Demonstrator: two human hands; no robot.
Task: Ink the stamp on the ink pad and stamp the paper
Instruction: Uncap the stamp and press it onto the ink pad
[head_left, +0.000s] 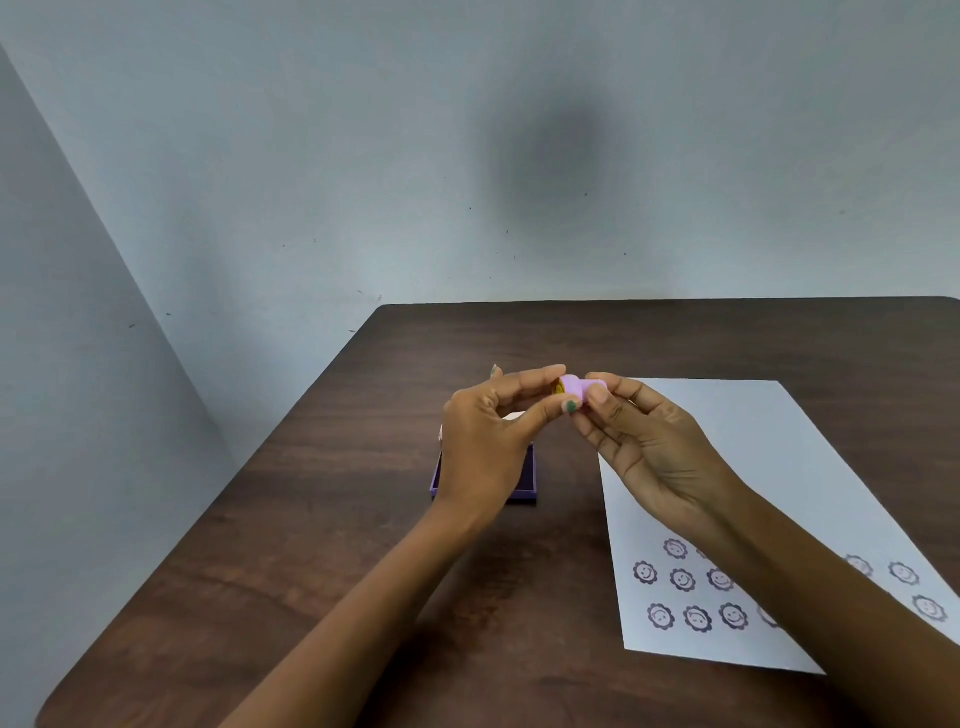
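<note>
A small pink stamp (575, 387) lies sideways in the air above the table, pinched from both ends. My left hand (491, 441) grips its left end, where a yellow face shows, with thumb and fingers. My right hand (649, 441) holds the right end with its fingertips. Below my left hand sits the purple ink pad (524, 475), mostly hidden by that hand. The white paper (737, 436) lies to the right, with several purple flower-face prints on its near half, some covered by my right forearm.
The dark wooden table (337, 519) stands against a pale wall; its left edge runs diagonally and its far edge is just behind the hands. Something pale peeks out behind the ink pad, hidden by my left hand.
</note>
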